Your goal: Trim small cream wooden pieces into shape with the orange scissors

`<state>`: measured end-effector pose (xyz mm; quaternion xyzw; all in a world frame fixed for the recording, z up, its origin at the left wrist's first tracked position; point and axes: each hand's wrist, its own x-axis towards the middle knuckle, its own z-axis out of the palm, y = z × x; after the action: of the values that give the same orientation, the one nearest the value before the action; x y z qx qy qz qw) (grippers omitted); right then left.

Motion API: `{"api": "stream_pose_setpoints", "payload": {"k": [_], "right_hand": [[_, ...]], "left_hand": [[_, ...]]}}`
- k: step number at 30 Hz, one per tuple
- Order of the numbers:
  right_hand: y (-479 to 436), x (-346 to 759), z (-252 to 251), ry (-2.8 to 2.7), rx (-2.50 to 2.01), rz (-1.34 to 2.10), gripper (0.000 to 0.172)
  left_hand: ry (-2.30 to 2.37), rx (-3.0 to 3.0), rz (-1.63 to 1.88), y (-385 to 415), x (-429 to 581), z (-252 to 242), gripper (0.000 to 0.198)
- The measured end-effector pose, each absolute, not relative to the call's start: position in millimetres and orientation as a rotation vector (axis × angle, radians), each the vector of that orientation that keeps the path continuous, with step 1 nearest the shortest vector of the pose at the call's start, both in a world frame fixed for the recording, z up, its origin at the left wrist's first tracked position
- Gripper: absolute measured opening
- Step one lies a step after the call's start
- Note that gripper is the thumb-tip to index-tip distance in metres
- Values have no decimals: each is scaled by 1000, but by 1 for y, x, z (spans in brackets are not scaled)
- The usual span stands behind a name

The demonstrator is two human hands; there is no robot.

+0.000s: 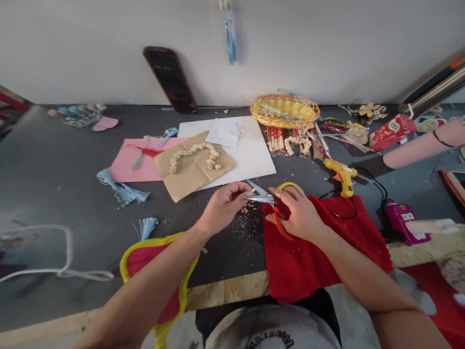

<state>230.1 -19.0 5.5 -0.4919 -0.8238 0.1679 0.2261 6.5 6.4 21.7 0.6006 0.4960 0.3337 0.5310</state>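
Note:
My right hand grips a pair of scissors with one yellow and one orange-red handle loop. The blades are parted and point left. Between the thumb and fingers of my left hand is a small pale piece, right at the blades; its full shape is hidden. Tiny pale clippings lie scattered on the dark table under my hands. Beneath my right hand and forearm spreads a red cloth. Beyond my left hand, a curved string of pale bits rests on brown paper.
A yellow glue gun stands right of the cloth, its cord near a purple power strip. Behind are a wicker basket and a red drink carton. A phone leans on the wall. Blue tassels lie left.

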Motion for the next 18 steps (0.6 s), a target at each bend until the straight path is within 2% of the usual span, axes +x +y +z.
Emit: {"api": "stream_pose_setpoints", "payload": {"k": [9, 18], "right_hand": [[-23, 225, 6, -2245, -1326, 492, 61], [-24, 223, 6, -2274, -1331, 416, 60]], "left_hand": [[1097, 1320, 812, 1, 13, 23, 12], [1080, 1201, 879, -2, 16, 22, 16]]}}
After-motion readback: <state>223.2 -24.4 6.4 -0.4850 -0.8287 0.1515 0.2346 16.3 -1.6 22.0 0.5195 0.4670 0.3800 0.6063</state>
